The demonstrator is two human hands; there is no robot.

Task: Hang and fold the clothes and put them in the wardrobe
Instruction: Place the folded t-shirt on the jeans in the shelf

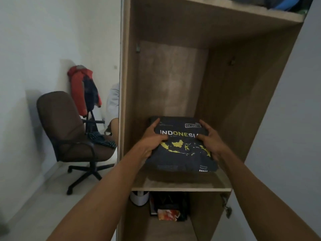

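The left hand [152,141] and right hand [211,141] each had a grip clasping one side of the folded Indonesia-print T-shirt [184,153] at the wardrobe's [260,84] middle shelf [180,186], frame centre, where it likely wanted lowering level and sliding back before release.

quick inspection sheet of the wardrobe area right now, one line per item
surface: wooden shelf in the wardrobe
job's things: folded dark shirt with yellow map print, at the shelf; resting or not, cannot tell
clutter: dark items and a white object in the compartment below; clothes on the top shelf
hands: left hand and right hand grip the shirt's sides
cables: nothing seen
surroundings: brown chair with striped cloth on its seat, red jacket behind it
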